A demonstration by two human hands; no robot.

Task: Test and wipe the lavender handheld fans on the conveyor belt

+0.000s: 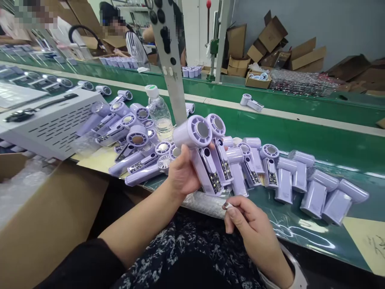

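Across the green work surface (331,140), lilac handheld fans were spread from side to side, and a large carton (57,216) was placed at the lower left. Behind it a pale slotted metal box (60,124) was set, and a loose heap of fans (137,135) was piled beside it, close to a clear bottle (162,112). On the right, a row of fans (284,182) was stood along the near edge.

At the centre, two fans were held raised: a front fan (202,160) and, close beside it, a rear fan (222,158). The front one's handle was gripped by the left hand (185,174), its fingers closed around the back; the rear one appeared to be held in the same grasp, though the contact was partly hidden. Both handles were slanted, heads at the upper left and lower ends angled down to the right, with exposed components visible.

Those lower ends were placed just above and slightly left of the right hand (252,220), which was kept apart from them. Between its pinched thumb and fingers a small dark-and-white piece (227,205) was held, its exact nature too small to be told.
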